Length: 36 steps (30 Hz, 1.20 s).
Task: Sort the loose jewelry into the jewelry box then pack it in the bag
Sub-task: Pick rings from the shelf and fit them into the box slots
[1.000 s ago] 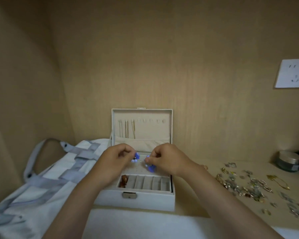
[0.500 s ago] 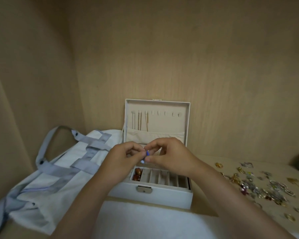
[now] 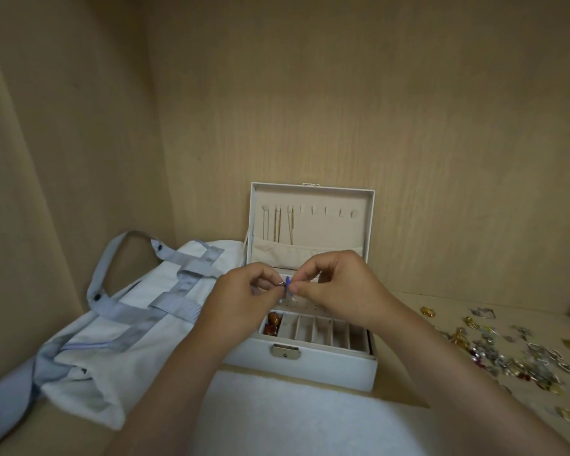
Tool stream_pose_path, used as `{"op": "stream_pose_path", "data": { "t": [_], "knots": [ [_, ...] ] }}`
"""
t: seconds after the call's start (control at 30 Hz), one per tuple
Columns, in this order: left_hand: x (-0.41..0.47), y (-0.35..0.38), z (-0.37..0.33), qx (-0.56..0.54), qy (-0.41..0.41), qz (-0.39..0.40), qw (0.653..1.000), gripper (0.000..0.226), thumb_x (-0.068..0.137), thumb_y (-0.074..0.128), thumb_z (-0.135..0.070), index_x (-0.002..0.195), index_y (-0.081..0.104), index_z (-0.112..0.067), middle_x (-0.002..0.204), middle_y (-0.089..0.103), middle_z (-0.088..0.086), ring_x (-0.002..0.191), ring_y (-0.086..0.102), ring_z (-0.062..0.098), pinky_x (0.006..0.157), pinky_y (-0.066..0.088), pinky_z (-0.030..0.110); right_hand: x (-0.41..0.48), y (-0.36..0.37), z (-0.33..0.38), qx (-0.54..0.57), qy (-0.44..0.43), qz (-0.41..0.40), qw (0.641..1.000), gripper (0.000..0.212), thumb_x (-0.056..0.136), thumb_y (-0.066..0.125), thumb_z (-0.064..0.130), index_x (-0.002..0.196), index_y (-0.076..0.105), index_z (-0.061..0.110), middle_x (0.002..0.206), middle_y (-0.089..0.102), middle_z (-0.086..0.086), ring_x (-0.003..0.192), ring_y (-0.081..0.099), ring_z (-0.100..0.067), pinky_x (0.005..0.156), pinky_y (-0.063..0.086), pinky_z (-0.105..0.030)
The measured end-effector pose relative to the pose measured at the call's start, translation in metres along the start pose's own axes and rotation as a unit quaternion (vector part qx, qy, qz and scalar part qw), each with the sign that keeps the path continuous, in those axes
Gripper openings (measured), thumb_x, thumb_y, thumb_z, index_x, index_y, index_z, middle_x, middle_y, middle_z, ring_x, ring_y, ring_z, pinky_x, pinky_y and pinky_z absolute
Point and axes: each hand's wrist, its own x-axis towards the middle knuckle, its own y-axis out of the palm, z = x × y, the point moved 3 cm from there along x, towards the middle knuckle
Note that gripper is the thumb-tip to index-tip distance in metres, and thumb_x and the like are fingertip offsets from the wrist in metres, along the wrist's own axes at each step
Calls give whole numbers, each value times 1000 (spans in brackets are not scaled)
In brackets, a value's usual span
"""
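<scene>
Small blue jewelry piece [image 3: 288, 287] is hanging above the open jewelry box [image 3: 310, 368], over the perforated rear tray. 2 hands are holding it: L hand [image 3: 244, 299] is pinching its silver end, R hand [image 3: 339, 287] is pinching the blue part, thumb and forefinger curled, other fingers tucked in. Brown beads [image 3: 272, 324] are lying in the box's leftmost front slot. Gold chains [image 3: 278, 225] are hanging inside the lid. Bag [image 3: 119, 327] w/ striped straps is lying just left of the box. Loose jewelry pile [image 3: 520, 355] is lying to the right, apart from the box.
</scene>
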Motion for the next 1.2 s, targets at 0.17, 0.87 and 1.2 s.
{"op": "stream_pose_path", "data": {
  "t": [0.17,0.87,1.2],
  "knots": [
    [-1,-1,-6,-13,23,-5,1000,14,82,78,-19,82,73,-32,77,69,-16,78,62,16,72,53,29,2,1,-1,29,-10,7,999,12,93,68,17,96,72,29,78,67,15,57,52,-7,60,45,-25],
    [-8,-1,-15,-71,9,7,997,17,77,82,-17,88,75,-29,81,73,-9,79,66,12,68,53,22,1,1,-6,110,66,-6,992,16,88,75,23,91,81,8,50,63,16,45,54,7,50,37,-6],
    [-8,-2,-12,-63,9,33,997,10,82,78,-15,89,76,-22,79,75,-7,77,71,8,73,56,21,-2,-1,-3,39,49,73,995,29,86,77,12,114,75,17,81,75,-1,46,50,0,48,41,-13]
  ]
}}
